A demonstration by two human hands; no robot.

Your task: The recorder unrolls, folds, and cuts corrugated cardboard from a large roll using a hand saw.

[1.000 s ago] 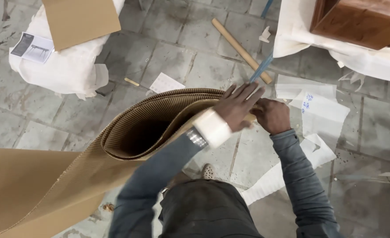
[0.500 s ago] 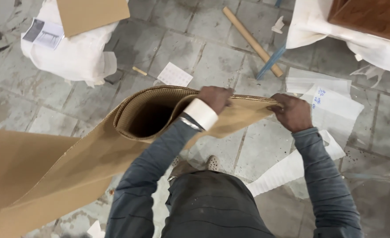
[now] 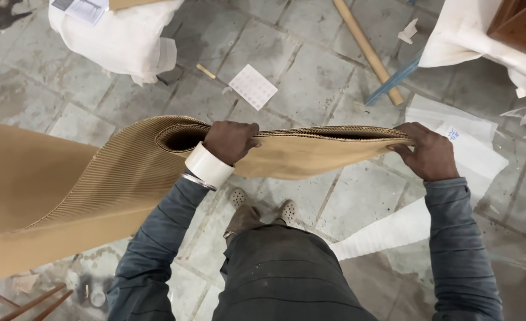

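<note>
A long sheet of brown corrugated cardboard (image 3: 96,178) is folded over on itself at waist height, its ribbed side outward. My left hand (image 3: 230,141) grips the top folded edge near the middle, next to the open loop of the fold. A roll of clear tape (image 3: 208,166) sits around my left wrist like a bracelet. My right hand (image 3: 429,151) pinches the flattened right end of the cardboard (image 3: 394,141). The rest of the sheet trails off to the lower left.
Grey tiled floor (image 3: 310,89) below. A white-wrapped bundle (image 3: 117,38) lies at upper left, a wooden stick (image 3: 367,50) and blue strip (image 3: 394,80) at upper centre, wrapped wooden furniture (image 3: 512,30) at upper right. Loose paper sheets (image 3: 471,148) and foam wrap (image 3: 388,232) lie by my feet.
My hands have moved apart along the cardboard's edge. The fold, a wide round loop earlier, is now pressed nearly flat between them.
</note>
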